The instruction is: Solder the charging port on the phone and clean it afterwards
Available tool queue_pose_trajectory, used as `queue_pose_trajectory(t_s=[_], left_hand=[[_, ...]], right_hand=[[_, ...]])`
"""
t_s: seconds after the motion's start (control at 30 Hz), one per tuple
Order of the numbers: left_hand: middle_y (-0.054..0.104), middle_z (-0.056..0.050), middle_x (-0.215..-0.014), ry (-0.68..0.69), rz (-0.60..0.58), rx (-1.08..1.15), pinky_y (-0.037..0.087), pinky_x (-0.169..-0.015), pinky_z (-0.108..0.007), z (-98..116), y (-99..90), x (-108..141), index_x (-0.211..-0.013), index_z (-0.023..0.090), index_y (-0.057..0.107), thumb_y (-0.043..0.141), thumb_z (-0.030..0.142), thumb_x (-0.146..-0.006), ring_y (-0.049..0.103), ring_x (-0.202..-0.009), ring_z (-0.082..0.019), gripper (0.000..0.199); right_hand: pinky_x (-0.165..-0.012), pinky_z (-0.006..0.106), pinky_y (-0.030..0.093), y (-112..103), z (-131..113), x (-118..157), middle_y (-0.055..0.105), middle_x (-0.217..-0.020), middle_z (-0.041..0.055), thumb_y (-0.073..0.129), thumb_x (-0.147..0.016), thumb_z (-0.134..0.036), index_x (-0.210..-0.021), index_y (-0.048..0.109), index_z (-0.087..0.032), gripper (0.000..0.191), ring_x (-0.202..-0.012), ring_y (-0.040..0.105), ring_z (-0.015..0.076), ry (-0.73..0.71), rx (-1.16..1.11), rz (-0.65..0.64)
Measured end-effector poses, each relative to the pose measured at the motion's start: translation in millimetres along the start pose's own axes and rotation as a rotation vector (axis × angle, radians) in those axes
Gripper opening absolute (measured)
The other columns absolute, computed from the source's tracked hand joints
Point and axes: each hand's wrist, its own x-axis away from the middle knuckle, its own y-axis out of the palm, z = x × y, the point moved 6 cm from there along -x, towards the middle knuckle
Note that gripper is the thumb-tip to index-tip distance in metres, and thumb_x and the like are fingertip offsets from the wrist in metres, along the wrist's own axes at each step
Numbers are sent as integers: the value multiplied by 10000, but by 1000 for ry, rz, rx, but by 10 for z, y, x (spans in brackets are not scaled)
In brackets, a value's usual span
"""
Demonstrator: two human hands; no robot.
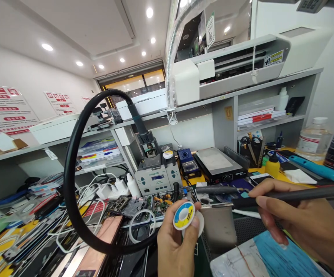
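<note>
My left hand [176, 246] is closed round a small white spool [184, 216] with a blue and yellow label, held upright at the lower middle. On the right, my right hand [296, 213] grips a long black pen-like tool [302, 193] between thumb and fingers. The tool's thin tip points left, just above and to the right of the spool, apart from it. Below my right hand lies a marbled white and blue piece [259, 257] with a thin copper-coloured wire [245, 261] on it.
A thick black hose [68, 169] loops from the rework station [158, 179] across the left side. Phones and white cables [100, 215] crowd the left. Behind stand a flat heating plate [218, 161], a yellow bottle [272, 166] and a clear bottle [313, 140].
</note>
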Motion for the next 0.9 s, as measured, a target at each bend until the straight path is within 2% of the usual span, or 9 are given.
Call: queue_pose_trajectory(t_s=[0.7,0.9], left_hand=[[808,-158,-1065,-1,-20,-7,591,-878,-341,-16,2,-4,-1055,181,728,854,573,-692,756,-1008,-300,548],[810,-146,-1074,-11,-25,-3,562,-890,-283,-38,1,-10,-1056,186,728,852,601,-685,752,-1023,-261,570]], right_hand=[[-303,253,386,8,46,18,607,-454,-11,797,-713,-600,-831,684,-236,399,-304,520,170,4,34,-28],[-287,235,372,71,-26,39,595,-451,-16,807,-702,-591,-811,677,-231,399,-298,522,166,-28,13,-45]])
